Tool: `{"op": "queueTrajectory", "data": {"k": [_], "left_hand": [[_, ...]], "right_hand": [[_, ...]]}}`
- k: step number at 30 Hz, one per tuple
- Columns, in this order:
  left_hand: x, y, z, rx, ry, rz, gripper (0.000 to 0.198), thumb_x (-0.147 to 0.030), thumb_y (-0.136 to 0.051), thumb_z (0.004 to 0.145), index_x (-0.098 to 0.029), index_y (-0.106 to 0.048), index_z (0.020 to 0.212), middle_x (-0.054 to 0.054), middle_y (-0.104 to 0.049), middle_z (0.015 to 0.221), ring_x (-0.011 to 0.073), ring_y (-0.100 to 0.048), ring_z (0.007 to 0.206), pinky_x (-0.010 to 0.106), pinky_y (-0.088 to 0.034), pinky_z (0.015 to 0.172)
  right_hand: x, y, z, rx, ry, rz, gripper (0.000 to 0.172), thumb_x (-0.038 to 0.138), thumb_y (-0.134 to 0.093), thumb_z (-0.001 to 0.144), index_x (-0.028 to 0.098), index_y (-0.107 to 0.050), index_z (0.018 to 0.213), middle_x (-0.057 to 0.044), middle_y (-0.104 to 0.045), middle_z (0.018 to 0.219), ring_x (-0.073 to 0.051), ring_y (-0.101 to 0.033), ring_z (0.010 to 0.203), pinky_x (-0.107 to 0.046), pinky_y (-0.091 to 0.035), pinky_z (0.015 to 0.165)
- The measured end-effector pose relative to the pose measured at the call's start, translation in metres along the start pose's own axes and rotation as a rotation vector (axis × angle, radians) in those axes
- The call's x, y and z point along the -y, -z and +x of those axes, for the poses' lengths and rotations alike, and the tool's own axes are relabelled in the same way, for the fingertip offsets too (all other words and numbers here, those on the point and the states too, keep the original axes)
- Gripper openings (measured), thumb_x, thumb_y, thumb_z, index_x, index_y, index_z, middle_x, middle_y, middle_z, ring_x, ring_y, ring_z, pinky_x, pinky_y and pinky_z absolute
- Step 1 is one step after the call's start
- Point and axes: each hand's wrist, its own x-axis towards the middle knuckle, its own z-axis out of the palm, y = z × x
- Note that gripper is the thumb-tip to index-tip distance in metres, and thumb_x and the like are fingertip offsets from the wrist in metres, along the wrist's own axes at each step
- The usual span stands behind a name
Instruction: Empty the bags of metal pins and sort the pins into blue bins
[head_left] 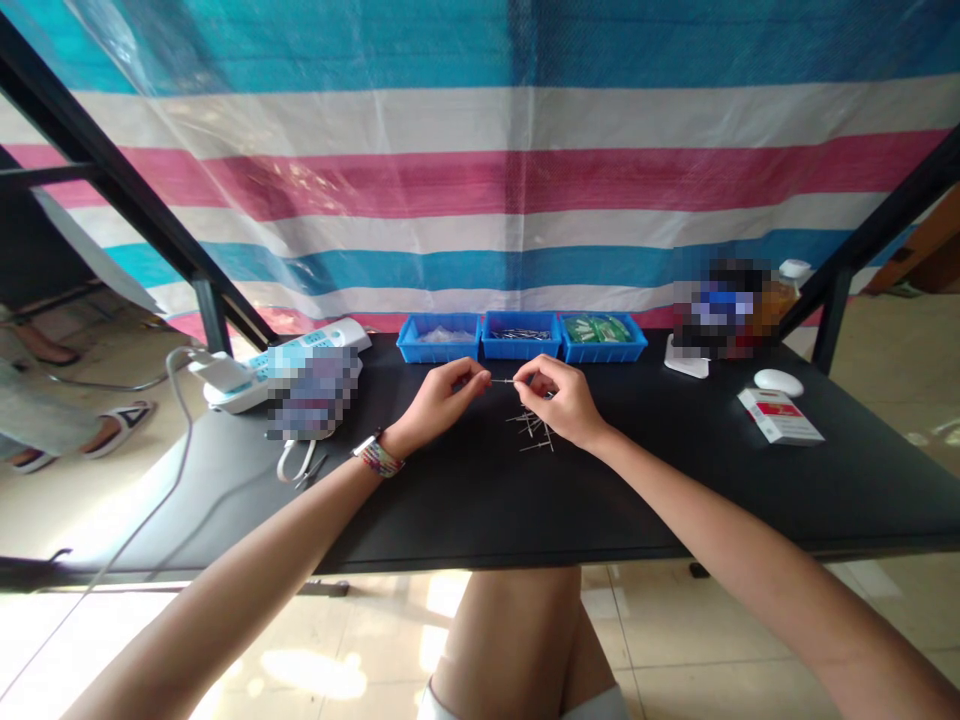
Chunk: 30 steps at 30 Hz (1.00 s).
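My left hand [441, 398] and my right hand [559, 398] meet over the black table [675, 490], both pinched on one thin metal pin [502, 381] held level between them. A braided bracelet sits on my left wrist. Under my right hand lies a small heap of several similar pins [534, 430]. Behind the hands stand three blue bins: one [439, 338] with clear pieces, one [521, 336] with metal parts, one [602, 336] with green packets.
A white power strip [247, 375] with a cable lies at the left, scissors [300, 462] near it. A white mouse [778, 381] and a red-and-white box [780, 415] sit at the right. Another person's sandalled feet [112, 425] show at far left. A striped tarp hangs behind.
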Motion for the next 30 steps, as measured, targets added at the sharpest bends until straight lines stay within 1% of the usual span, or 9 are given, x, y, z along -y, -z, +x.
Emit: {"op": "queueTrajectory", "data": {"k": [3,5,10,14,16,21,24,27,30], "left_hand": [[-0.0026,0.0007,-0.0009,0.002,-0.029,-0.030,0.036,-0.053,-0.066,0.102,-0.017,-0.068,0.102,0.003,-0.067,0.088,0.0172,-0.060,0.081,0.029,-0.048,0.075],[-0.0031,0.0006,-0.0013,0.006,-0.051,-0.033,0.033,-0.050,-0.071,0.099,-0.018,-0.068,0.107,0.003,-0.067,0.090,0.0170,-0.060,0.082,0.029,-0.049,0.076],[0.0007,-0.0004,-0.0009,0.006,-0.083,0.030,0.025,-0.043,-0.067,0.102,-0.019,-0.069,0.100,0.004,-0.070,0.093,0.0169,-0.060,0.083,0.028,-0.048,0.075],[0.0035,-0.0008,-0.0002,-0.018,-0.065,0.065,0.026,-0.045,-0.064,0.104,-0.019,-0.068,0.100,0.004,-0.069,0.093,0.0175,-0.062,0.084,0.028,-0.047,0.074],[0.0032,-0.0009,0.0000,-0.020,-0.061,0.079,0.029,-0.047,-0.063,0.104,-0.019,-0.068,0.098,0.003,-0.068,0.090,0.0176,-0.061,0.083,0.028,-0.047,0.073],[0.0006,-0.0015,-0.0003,-0.017,-0.048,0.082,0.034,-0.049,-0.063,0.104,-0.019,-0.065,0.089,0.002,-0.066,0.084,0.0167,-0.058,0.078,0.028,-0.046,0.071],[-0.0008,-0.0017,-0.0007,-0.004,-0.044,0.075,0.036,-0.050,-0.062,0.104,-0.018,-0.065,0.087,0.002,-0.067,0.084,0.0168,-0.059,0.079,0.028,-0.046,0.073],[-0.0022,-0.0019,-0.0012,0.028,-0.030,0.061,0.036,-0.051,-0.060,0.105,-0.018,-0.066,0.090,0.002,-0.068,0.086,0.0175,-0.061,0.080,0.029,-0.047,0.075],[-0.0026,-0.0023,-0.0017,0.078,0.019,0.011,0.034,-0.051,-0.060,0.104,-0.018,-0.068,0.101,0.003,-0.070,0.090,0.0185,-0.063,0.083,0.029,-0.050,0.076]], "right_hand": [[-0.0020,-0.0006,0.0003,0.000,-0.049,0.010,0.010,0.029,-0.068,0.095,0.023,-0.067,0.088,0.001,-0.066,0.074,-0.014,-0.059,0.056,-0.029,-0.048,0.055],[-0.0018,-0.0006,0.0004,0.003,-0.102,0.041,0.013,0.033,-0.067,0.097,0.024,-0.066,0.087,0.001,-0.065,0.070,-0.016,-0.060,0.056,-0.029,-0.048,0.052],[-0.0009,-0.0008,-0.0004,0.016,-0.182,0.126,0.021,0.041,-0.068,0.097,0.024,-0.066,0.086,0.002,-0.063,0.066,-0.017,-0.064,0.053,-0.029,-0.049,0.049],[-0.0033,-0.0033,-0.0020,0.020,-0.198,0.158,0.017,0.040,-0.070,0.096,0.024,-0.069,0.094,0.000,-0.071,0.078,-0.015,-0.065,0.054,-0.029,-0.052,0.051],[-0.0032,-0.0043,-0.0026,0.014,-0.198,0.162,0.015,0.038,-0.072,0.093,0.024,-0.069,0.098,-0.001,-0.073,0.083,-0.015,-0.064,0.055,-0.029,-0.053,0.052],[0.0029,-0.0035,-0.0021,0.027,-0.124,0.095,0.008,0.029,-0.072,0.089,0.024,-0.066,0.089,0.001,-0.066,0.071,-0.015,-0.060,0.055,-0.029,-0.049,0.052],[0.0040,-0.0025,-0.0013,0.012,-0.091,0.076,0.005,0.026,-0.070,0.088,0.023,-0.066,0.087,0.002,-0.064,0.070,-0.014,-0.058,0.054,-0.029,-0.047,0.053],[0.0025,-0.0020,-0.0007,0.010,-0.085,0.076,0.006,0.025,-0.071,0.087,0.023,-0.066,0.084,0.002,-0.064,0.072,-0.013,-0.057,0.053,-0.028,-0.045,0.053],[0.0016,-0.0010,0.0008,0.022,-0.083,0.078,0.007,0.026,-0.071,0.086,0.023,-0.066,0.082,0.001,-0.066,0.074,-0.013,-0.057,0.053,-0.028,-0.044,0.052]]}}
